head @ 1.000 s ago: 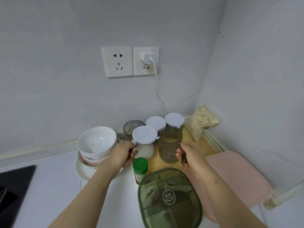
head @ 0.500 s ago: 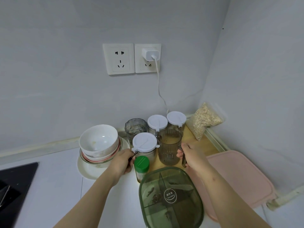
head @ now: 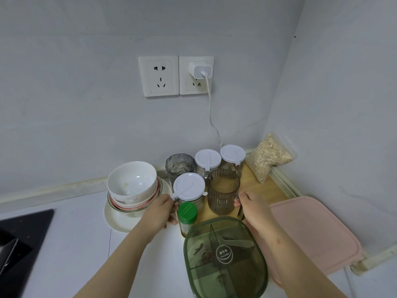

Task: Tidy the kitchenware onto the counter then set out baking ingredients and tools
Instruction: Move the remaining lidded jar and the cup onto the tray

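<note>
Kitchenware: grouped in the back corner of the white counter, against the grey wall.
Far left: black glass hob, cut off by the frame edge.
Bowls: white ceramic bowls, nested upright on a cream round plate, just left of the left hand.
Left hand: fingers curled at the left side of a clear glass jar with a white lid, gripping it under the lid rim; the jar stands upright.
Bottle: small bottle with a green screw cap, in front of that jar, just beside the left hand.
Back row: smoky glass tumbler and two more white-lidded jars along the wall.
Mug: ribbed translucent grey plastic mug, upright on a pale wooden board, just right of the gripped jar.
Right hand: fingers wrapped round the mug's dark handle.
Foreground: green translucent lidded box with inner dividers, between the forearms.
Right: clear bag of oats leaning in the corner; pink rounded plastic board lying flat.
Wall: white double socket; white charger plugged into its right half, cable hanging down behind the jars.
</note>
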`<move>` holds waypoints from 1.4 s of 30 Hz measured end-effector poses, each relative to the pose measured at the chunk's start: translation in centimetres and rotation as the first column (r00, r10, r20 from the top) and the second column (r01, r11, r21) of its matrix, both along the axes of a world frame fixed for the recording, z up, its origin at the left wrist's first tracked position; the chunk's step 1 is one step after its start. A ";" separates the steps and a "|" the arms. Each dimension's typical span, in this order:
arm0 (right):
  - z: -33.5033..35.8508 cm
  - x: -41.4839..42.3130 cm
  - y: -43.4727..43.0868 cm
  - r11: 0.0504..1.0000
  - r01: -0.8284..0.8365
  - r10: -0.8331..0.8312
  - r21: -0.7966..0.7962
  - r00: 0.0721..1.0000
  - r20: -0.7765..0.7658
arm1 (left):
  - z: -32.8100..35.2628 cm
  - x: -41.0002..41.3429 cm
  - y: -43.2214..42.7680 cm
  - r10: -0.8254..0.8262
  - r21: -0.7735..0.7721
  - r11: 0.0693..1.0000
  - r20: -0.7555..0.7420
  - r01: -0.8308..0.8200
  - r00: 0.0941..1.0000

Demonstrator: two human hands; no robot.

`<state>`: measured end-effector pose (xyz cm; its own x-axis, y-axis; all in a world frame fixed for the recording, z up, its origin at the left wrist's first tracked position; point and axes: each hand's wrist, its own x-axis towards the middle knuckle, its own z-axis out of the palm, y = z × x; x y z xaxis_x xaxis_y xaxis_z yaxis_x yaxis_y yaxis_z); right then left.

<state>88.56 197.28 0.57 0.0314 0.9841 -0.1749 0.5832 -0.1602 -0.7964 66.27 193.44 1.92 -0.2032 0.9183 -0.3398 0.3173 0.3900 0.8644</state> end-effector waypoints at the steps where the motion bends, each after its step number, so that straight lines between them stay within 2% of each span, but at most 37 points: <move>1: 0.0 0.0 -0.1 1.000 -0.005 0.005 0.010 1.000 0.025 | 0.4 0.0 0.1 -0.024 0.011 1.000 -0.113 0.025 0.993; 2: 0.0 0.0 -0.1 1.000 -0.013 0.012 0.021 0.998 0.054 | 0.9 -0.1 0.3 -0.045 0.031 0.998 -0.250 0.054 0.967; 4: -0.2 0.0 -0.2 0.998 -0.028 0.023 0.049 0.995 0.101 | 2.2 -0.1 0.7 -0.036 0.091 0.990 -0.551 0.103 0.834; 6: -0.2 0.0 -0.2 0.997 -0.031 0.022 0.072 0.991 0.129 | 3.9 0.6 1.0 0.062 0.201 0.973 -0.696 0.111 0.715; 8: -0.1 0.0 -0.3 0.996 -0.032 0.019 0.087 0.989 0.147 | 5.1 1.8 1.7 0.074 0.276 0.944 -0.710 0.180 0.701; 9: -0.1 0.0 -0.3 0.995 -0.035 0.021 0.091 0.988 0.152 | 5.3 2.4 2.3 0.004 0.254 0.931 -0.722 0.261 0.692; 11: 0.0 0.0 -0.5 0.995 -0.035 0.021 0.092 0.989 0.144 | 4.9 3.3 3.3 -0.214 0.082 0.906 -0.757 0.415 0.617; 13: 0.2 -0.1 -0.6 0.995 -0.035 0.023 0.090 0.992 0.128 | 4.3 3.8 3.9 -0.396 -0.121 0.878 -0.725 0.463 0.563; 15: 0.4 0.0 -0.7 0.996 -0.034 0.024 0.086 0.993 0.119 | 3.7 4.2 4.5 -0.457 -0.195 0.862 -0.701 0.469 0.548; 21: 0.9 -0.1 -0.8 0.998 -0.040 0.036 0.039 0.994 0.106 | 3.9 4.5 5.2 -0.436 -0.220 0.873 -0.751 0.435 0.496; 28: 1.6 -0.1 -1.3 0.999 -0.047 0.048 -0.015 0.996 0.080 | 3.8 4.9 5.7 -0.412 -0.226 0.891 -0.769 0.395 0.489; 36: 1.9 0.0 -1.6 0.998 -0.068 0.067 0.017 0.998 0.017 | 3.2 5.0 5.6 -0.341 -0.159 0.920 -0.775 0.358 0.532; 42: 1.9 -0.3 -1.2 0.998 -0.063 0.063 -0.003 0.996 0.063 | 3.1 4.7 5.3 -0.336 -0.148 0.919 -0.778 0.364 0.531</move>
